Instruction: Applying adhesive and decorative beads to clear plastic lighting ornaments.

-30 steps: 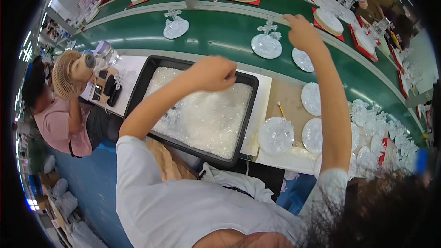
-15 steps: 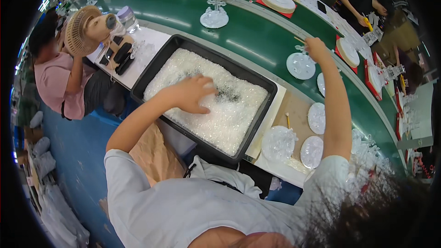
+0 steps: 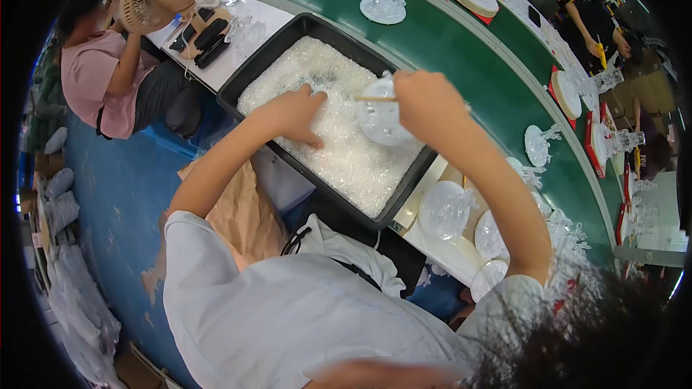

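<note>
Both hands work over the black tray (image 3: 238, 79): right hand (image 3: 425, 101) grips a clear disc (image 3: 382, 119) at its 9 o'clock, left hand (image 3: 295, 112) lies spread, seemingly scooping beads (image 3: 346, 158); keep the disc level

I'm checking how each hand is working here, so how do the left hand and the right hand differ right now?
The left hand lies palm down on the clear bits in the black tray, holding nothing; the right hand is raised above the tray, gripping a clear round disc. The left hand's fingers are spread flat, while the right hand's are curled. Both are bare and over the same tray.
</note>
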Available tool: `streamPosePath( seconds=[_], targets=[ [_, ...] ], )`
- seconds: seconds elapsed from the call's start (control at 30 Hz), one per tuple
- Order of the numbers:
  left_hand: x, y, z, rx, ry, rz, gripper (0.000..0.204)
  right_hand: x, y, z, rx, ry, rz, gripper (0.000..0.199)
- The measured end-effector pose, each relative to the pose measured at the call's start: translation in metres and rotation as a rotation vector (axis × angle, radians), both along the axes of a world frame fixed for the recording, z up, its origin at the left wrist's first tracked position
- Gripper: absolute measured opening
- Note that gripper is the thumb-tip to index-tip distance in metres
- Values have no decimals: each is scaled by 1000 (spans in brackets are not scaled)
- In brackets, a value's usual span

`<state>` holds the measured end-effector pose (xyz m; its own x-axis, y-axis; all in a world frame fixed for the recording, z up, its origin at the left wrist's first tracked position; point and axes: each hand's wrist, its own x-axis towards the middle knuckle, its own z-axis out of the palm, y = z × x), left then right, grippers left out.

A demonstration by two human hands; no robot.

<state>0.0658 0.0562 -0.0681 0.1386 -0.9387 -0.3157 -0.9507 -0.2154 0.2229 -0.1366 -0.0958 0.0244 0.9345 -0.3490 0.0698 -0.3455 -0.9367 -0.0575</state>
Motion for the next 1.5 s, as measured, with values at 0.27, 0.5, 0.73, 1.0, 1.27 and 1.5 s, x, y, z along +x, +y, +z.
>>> streamPosePath(
  seconds=[0.27,0.5,0.73,1.0,1.27,1.5],
  targets=[
    [-12,-31,-11,-310,324,-107,81,2,-7,-54,300,118,-181,28],
    [-22,-8,-4,-75,121,-140,98,-21,-41,-34,145,-8,489,48],
    [-38,-14,-22,-265,461,1,96,-19,-4,-46,-19,293,378,35],
    [-53,-14,-6,-93,448,16,62,-6,23,-54,365,-63,109,38],
    [-17,2,10,-457,676,317,44,-24,15,-34,887,-308,-452,39],
    [-28,-16,12,-532,1070,333,46,-47,55,-71,1901,-846,-664,31]
  ],
)
